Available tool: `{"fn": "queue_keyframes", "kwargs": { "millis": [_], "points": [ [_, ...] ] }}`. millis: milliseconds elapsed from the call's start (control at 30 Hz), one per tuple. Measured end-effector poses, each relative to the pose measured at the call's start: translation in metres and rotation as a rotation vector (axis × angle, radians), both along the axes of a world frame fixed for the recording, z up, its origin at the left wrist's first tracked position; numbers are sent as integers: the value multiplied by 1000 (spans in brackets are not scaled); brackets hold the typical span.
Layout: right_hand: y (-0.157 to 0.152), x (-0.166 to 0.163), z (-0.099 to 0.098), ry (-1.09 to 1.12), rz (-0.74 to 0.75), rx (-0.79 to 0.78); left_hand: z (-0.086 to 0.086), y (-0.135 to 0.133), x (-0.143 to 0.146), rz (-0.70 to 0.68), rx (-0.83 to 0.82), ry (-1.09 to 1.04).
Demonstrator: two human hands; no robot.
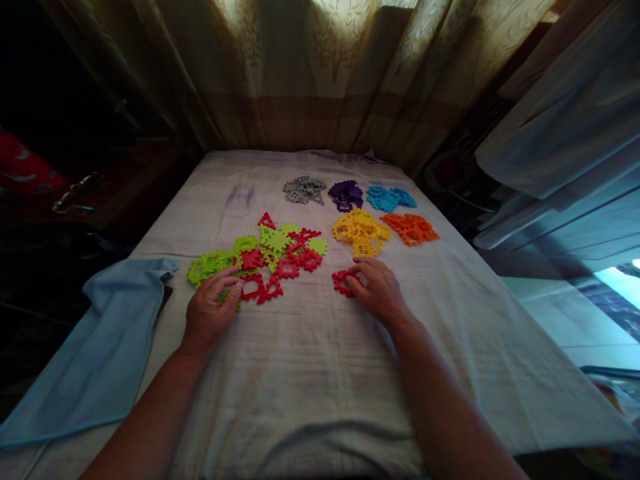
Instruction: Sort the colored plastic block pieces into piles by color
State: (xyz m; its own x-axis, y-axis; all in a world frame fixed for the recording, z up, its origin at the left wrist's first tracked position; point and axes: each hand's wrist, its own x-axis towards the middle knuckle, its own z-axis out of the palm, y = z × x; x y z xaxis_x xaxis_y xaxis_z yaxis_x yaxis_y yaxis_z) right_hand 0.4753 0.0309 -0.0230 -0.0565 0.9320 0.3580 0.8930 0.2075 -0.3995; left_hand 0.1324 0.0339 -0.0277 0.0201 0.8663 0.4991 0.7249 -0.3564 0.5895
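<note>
A mixed heap of red and green plastic puzzle pieces lies on a white cloth-covered table. My left hand rests at the heap's near left edge, its curled fingers touching a green piece and a red piece. My right hand lies to the right, its fingers pinched on a single red piece that sits apart from the heap.
Sorted piles lie further back: grey, purple, blue, yellow and orange. A light blue cloth hangs over the table's left edge. Curtains hang behind the far edge.
</note>
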Motion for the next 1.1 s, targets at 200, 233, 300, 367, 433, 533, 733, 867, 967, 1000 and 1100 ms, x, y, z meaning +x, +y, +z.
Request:
{"fn": "queue_keyframes", "kwargs": {
  "millis": [200, 233, 300, 367, 433, 533, 733, 867, 967, 1000, 1100],
  "points": [
    [3, -25, 8, -39, 98, 10, 1, -1, 1, -4, -31, 15],
    [5, -32, 11, -56, 117, 2, 2, -2, 1, -1, -39, 18],
    [11, -45, 18, -88, 142, -16, 3, -2, 1, 2, -53, 19],
    [20, -58, 23, -118, 140, -44, 4, -2, 1, -1, -60, 14],
    [29, -70, 26, -141, 121, -78, 4, -1, 1, -4, -62, 1],
    [40, -86, 25, -164, 86, -131, 3, 0, 1, 1, -68, -17],
    [46, -103, 16, -175, 60, -168, 2, 2, 0, -6, -62, -18],
    [48, -102, 12, -157, 57, -144, 2, 2, 0, -7, -60, -12],
    [49, -101, 10, -132, 57, -137, 2, 2, 1, -4, -54, -15],
    [49, -100, 9, -120, 57, -137, 2, 2, 1, -4, -55, -16],
    [49, -100, 8, -91, 66, -137, 2, 3, 1, -1, -55, -20]
  ]
}}
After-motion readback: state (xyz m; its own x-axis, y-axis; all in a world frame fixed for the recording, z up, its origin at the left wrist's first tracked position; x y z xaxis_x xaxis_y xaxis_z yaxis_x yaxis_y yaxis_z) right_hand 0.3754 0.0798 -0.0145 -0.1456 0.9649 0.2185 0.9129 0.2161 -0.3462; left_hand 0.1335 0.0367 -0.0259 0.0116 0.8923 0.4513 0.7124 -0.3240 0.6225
